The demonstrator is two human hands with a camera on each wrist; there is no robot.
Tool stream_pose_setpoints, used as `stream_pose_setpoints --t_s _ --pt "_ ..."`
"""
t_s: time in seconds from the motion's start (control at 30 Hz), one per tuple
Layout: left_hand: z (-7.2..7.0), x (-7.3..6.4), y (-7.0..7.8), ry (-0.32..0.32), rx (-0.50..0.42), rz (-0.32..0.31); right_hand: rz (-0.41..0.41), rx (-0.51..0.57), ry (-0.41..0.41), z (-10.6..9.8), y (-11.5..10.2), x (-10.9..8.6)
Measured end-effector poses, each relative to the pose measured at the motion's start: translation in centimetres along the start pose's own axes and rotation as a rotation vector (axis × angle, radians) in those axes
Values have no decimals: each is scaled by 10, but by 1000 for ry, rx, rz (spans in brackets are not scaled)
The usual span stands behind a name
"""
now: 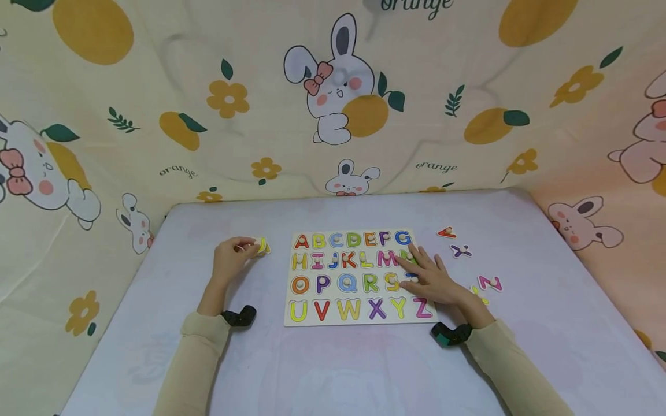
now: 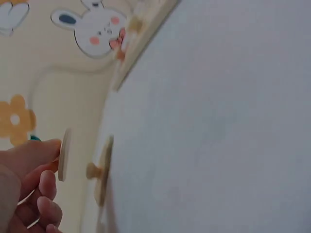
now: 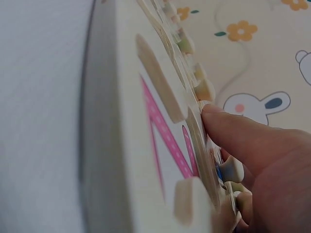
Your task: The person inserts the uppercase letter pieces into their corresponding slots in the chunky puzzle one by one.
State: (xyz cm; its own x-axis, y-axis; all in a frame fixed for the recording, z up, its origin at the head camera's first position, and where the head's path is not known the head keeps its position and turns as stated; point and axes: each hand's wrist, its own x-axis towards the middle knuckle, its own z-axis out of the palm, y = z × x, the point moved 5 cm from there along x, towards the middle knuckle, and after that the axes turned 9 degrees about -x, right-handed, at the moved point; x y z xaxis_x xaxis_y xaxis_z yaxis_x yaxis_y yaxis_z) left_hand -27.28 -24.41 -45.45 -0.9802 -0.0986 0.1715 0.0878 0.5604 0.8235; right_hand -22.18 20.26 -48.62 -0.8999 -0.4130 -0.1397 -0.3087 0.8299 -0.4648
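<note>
My left hand (image 1: 234,258) is over the left part of the table, thumb and fingertips pinching a thin wooden letter piece (image 2: 63,162) seen edge-on in the left wrist view. Just beyond it, a knobbed letter piece (image 2: 105,177) lies on the table. Yellow shows at the fingertips in the head view, but I cannot tell which letter is held. My right hand (image 1: 434,280) rests with extended fingers on the right side of the alphabet puzzle board (image 1: 333,325), covering some letters around N and T. In the right wrist view its thumb touches the board near the pegs.
Right of the board lie a red V piece (image 1: 446,233), a purple X piece (image 1: 461,251), a pink Z piece (image 1: 490,283) and a yellow piece (image 1: 477,293) partly behind the right wrist. Knobbed letters fill the upper rows; the bottom row, U to Z, shows knobless printed recesses.
</note>
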Motion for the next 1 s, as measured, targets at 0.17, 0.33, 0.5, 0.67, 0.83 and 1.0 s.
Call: stream_pose_setpoints --t_s 0.17,0.33,0.5,0.67,0.83,1.0 --pt "6 -11 9 -34 -10 26 -16 4 11 0 -1 -1" --pt "14 -23 14 -63 -41 24 -24 17 17 0 -4 -1" --pt "23 -37 21 -171 -86 51 -14 13 5 1 -3 -1" --pt "34 -47 22 -310 -170 77 2 -18 1 1 -1 0" --pt "41 -56 23 -414 -221 80 5 -15 3 1 -1 1" --pt "49 -64 24 -512 -230 83 4 -11 4 1 -1 1"
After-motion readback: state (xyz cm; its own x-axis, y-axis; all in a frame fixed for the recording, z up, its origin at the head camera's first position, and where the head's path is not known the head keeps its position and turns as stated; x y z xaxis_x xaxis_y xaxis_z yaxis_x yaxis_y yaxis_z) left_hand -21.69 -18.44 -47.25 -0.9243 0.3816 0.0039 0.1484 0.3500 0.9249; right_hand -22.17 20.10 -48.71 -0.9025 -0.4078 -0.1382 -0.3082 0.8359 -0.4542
